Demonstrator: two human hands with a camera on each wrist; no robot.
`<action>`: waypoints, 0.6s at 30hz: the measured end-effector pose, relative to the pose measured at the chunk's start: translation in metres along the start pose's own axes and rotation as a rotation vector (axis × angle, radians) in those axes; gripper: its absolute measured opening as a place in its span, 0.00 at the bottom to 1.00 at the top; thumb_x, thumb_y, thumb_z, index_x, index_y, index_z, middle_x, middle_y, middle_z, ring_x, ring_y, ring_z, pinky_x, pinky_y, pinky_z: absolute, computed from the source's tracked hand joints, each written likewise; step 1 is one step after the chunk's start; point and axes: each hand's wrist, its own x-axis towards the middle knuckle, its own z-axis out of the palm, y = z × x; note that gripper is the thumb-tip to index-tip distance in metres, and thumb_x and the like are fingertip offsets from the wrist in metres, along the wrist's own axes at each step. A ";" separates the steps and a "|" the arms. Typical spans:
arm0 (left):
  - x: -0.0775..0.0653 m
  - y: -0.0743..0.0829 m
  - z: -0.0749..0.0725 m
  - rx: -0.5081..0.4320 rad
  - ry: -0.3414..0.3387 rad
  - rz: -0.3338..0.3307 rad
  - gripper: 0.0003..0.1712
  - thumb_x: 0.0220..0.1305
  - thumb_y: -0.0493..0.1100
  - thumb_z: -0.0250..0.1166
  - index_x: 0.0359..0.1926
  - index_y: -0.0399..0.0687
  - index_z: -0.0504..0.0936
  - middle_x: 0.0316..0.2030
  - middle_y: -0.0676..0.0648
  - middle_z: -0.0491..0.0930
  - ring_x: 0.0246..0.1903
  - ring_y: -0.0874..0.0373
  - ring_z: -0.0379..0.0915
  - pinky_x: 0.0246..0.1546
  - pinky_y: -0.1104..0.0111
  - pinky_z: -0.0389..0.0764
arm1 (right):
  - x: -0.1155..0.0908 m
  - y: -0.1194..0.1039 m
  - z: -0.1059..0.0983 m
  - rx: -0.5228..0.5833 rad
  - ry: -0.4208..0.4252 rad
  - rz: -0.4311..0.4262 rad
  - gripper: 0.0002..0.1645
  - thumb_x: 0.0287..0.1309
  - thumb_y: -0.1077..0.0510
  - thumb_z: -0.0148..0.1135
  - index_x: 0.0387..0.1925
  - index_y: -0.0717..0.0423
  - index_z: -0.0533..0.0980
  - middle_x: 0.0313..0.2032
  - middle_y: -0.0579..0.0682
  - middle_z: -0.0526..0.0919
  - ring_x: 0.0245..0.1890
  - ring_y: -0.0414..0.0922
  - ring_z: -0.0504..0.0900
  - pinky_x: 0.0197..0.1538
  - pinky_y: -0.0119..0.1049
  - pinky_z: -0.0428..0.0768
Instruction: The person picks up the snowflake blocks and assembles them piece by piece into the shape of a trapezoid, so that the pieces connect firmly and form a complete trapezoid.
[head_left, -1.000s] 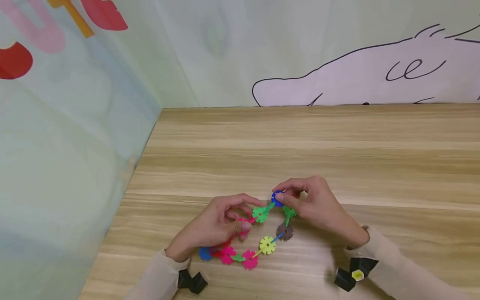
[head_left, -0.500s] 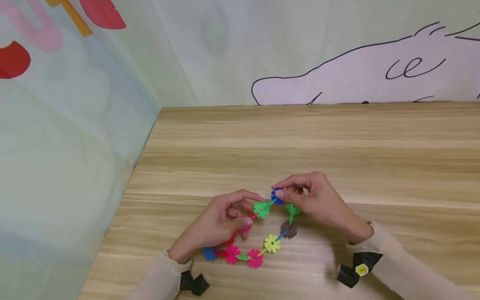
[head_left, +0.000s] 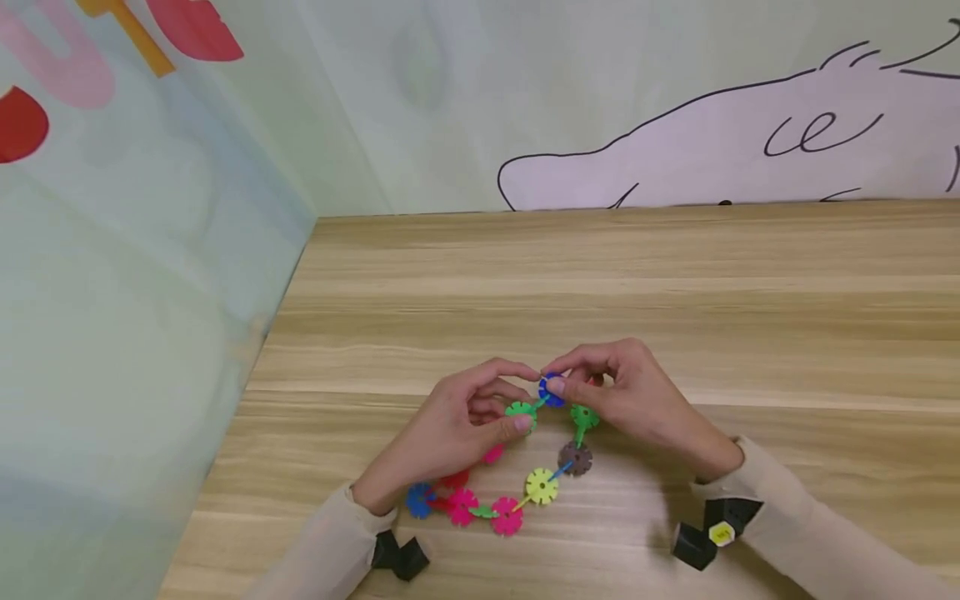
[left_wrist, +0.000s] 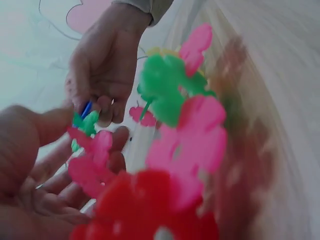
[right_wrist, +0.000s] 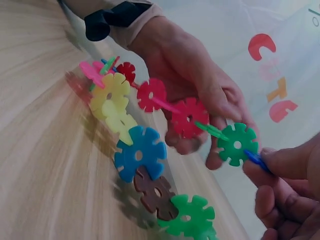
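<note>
A chain of colourful plastic snowflake discs, slotted together, curves in a loop between both hands. My right hand (head_left: 645, 400) pinches a dark blue disc (head_left: 550, 392) between thumb and forefinger; in the right wrist view this blue disc (right_wrist: 257, 161) shows edge-on, joined to a green disc (right_wrist: 237, 145). My left hand (head_left: 457, 417) has its thumb over that green disc, fingers curled behind it and forefinger reaching to the blue one. Pink discs (left_wrist: 95, 170) hang in front of its palm. A brown disc (head_left: 575, 458) and yellow disc (head_left: 542, 486) lie along the near side.
The chain is over a wood-grain table (head_left: 637, 292). A printed wall (head_left: 420, 108) borders it at the back and left. Black wrist mounts (head_left: 693, 546) sit on both sleeves. At the loop's left end is a lighter blue disc (head_left: 419, 500).
My left hand has slid up and right along the chain, its thumb going from a pink disc to the green one. My right hand keeps its pinch on the blue disc, nearly still.
</note>
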 end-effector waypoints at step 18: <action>0.014 0.011 0.006 -0.061 0.096 0.005 0.31 0.68 0.33 0.74 0.70 0.48 0.77 0.41 0.38 0.92 0.34 0.43 0.92 0.33 0.72 0.81 | -0.007 -0.002 0.009 0.108 0.144 0.003 0.05 0.64 0.61 0.77 0.33 0.59 0.88 0.29 0.54 0.93 0.23 0.33 0.73 0.24 0.29 0.66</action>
